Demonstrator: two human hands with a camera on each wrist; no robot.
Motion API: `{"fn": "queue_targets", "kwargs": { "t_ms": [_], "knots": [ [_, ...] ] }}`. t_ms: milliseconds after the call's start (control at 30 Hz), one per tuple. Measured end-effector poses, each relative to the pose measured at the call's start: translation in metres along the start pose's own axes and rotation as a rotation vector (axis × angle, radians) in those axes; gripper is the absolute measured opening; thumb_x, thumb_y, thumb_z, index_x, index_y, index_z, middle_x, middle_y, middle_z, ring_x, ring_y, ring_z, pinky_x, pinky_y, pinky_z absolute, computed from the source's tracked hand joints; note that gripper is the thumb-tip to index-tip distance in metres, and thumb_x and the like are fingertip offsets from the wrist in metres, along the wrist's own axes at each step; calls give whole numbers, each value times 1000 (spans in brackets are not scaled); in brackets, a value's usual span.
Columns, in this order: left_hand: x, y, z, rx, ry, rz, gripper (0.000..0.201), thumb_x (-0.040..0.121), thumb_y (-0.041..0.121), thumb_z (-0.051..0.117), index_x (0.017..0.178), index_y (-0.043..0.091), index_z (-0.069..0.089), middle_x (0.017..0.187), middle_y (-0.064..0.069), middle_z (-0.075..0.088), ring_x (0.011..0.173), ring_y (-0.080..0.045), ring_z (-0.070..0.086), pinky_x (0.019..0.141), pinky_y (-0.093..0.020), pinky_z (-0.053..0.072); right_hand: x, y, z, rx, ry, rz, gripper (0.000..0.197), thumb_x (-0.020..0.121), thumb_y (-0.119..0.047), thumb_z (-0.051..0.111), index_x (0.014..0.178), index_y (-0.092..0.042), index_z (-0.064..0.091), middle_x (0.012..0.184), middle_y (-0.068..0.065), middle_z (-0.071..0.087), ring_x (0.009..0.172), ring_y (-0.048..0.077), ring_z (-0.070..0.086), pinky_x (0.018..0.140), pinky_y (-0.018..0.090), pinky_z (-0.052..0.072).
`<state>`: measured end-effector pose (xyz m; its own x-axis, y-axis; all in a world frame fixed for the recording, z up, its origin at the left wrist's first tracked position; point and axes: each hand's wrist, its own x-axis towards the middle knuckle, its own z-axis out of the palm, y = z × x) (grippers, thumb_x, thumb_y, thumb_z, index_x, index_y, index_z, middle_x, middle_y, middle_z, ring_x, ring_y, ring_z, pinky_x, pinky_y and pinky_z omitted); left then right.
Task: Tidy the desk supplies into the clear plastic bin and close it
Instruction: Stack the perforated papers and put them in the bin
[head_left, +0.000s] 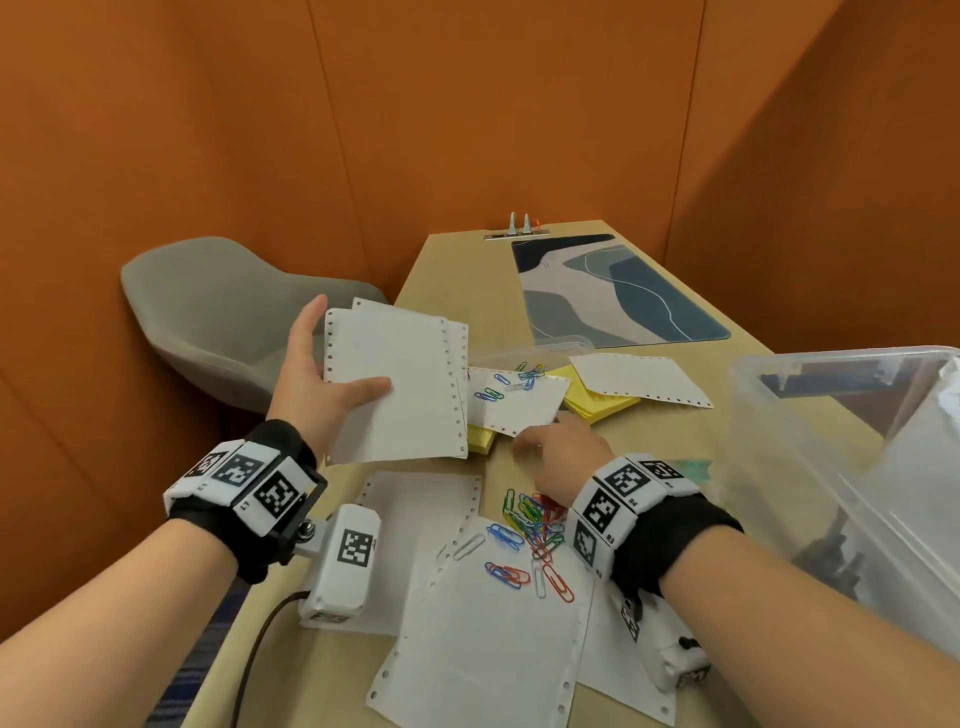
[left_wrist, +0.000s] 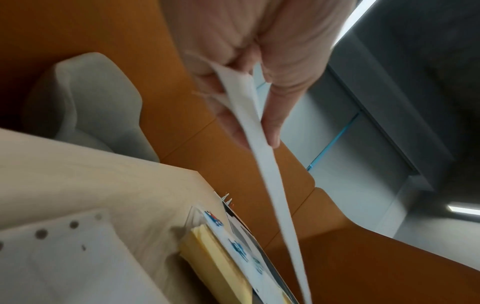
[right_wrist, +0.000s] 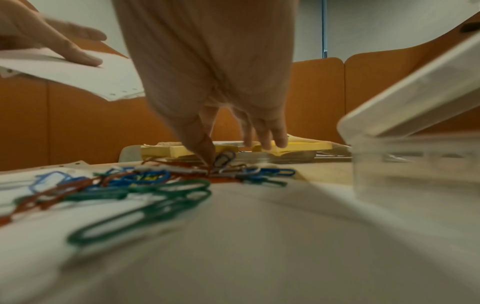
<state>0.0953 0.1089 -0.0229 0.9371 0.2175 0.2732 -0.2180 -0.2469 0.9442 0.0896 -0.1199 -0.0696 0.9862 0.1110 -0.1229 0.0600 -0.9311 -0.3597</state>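
My left hand (head_left: 311, 379) is raised above the desk and grips a small stack of white perforated sheets (head_left: 400, 389), thumb on top; the left wrist view shows the left hand (left_wrist: 280, 82) pinching the sheets (left_wrist: 262, 148) edge-on. My right hand (head_left: 558, 449) hovers low over the desk, its fingers (right_wrist: 265, 133) pointing down and the thumb touching a heap of coloured paper clips (right_wrist: 155, 181). That paper clip heap (head_left: 530, 519) lies on loose white sheets (head_left: 493, 623). The clear plastic bin (head_left: 810, 431) stands open at the right.
Yellow sticky-note pads (head_left: 597, 405) lie under a sheet with a few more clips (head_left: 514, 400). Another sheet (head_left: 639, 379) and a clear lid (head_left: 540, 347) lie behind. A patterned desk mat (head_left: 613, 291) covers the far desk; a grey chair (head_left: 218, 312) stands left.
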Motion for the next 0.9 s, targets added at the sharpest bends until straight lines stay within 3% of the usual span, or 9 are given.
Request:
{"fn": "queue_targets", "kwargs": {
  "t_ms": [133,300,367,467,567,633,733,833,900],
  "knots": [
    [-1,11,-2,32,-23,17,95,68,1,77,140,36,26,138,0,48,115,-24,55,97,-48,47,-3,0,-5,13,84,-49,57,83,-2,51,135,-24,47,142,5,36,133,24,34,109,39,35],
    [-9,25,-13,16,-144,-52,61,59,13,81,115,26,60,111,-1,69,103,-25,64,89,-50,52,-5,-4,-14,-54,143,-145,41,83,1,53,120,-18,55,142,4,36,133,22,31,109,34,28],
    [-11,25,-18,-40,-169,-81,55,53,14,82,106,21,66,107,-5,71,102,-29,65,86,-47,54,-2,-8,-16,-70,138,-193,45,82,5,53,122,-15,48,138,5,42,128,23,37,105,32,32],
    [-11,22,-20,-136,-172,-87,54,56,6,78,108,10,66,108,-8,71,103,-28,65,74,-33,57,7,-12,-16,-104,76,-238,65,81,7,54,138,-15,32,140,8,41,129,25,40,106,36,36],
    [-10,22,-22,-176,-207,-84,55,59,10,74,114,10,64,113,-10,69,104,-28,65,83,-39,54,16,-14,-15,-197,31,-228,74,86,-1,53,147,-19,15,145,11,37,129,31,40,103,41,40],
    [-9,20,-24,-192,-246,-82,62,58,13,78,118,11,62,116,-11,68,107,-28,64,89,-44,52,18,-16,-16,-256,23,-239,66,88,-5,50,144,-21,19,137,14,41,121,33,46,98,41,43],
    [-8,13,-27,-227,-231,-105,73,45,23,88,114,17,65,115,-6,69,106,-24,65,88,-42,51,17,-23,-18,-373,26,-299,47,92,-7,43,136,-21,30,127,16,44,113,34,48,93,38,41],
    [-8,7,-26,-255,-186,-136,53,59,11,80,109,16,66,111,-3,71,106,-24,65,89,-40,51,14,-30,-18,-436,-25,-287,42,93,-4,39,133,-16,35,126,17,43,115,34,46,91,36,38],
    [-9,4,-25,-247,-178,-142,49,61,8,77,108,15,66,110,-3,71,105,-24,65,88,-39,52,12,-31,-17,-418,-46,-275,40,92,-2,40,131,-11,34,124,17,48,111,33,51,79,34,37]
  ]
}}
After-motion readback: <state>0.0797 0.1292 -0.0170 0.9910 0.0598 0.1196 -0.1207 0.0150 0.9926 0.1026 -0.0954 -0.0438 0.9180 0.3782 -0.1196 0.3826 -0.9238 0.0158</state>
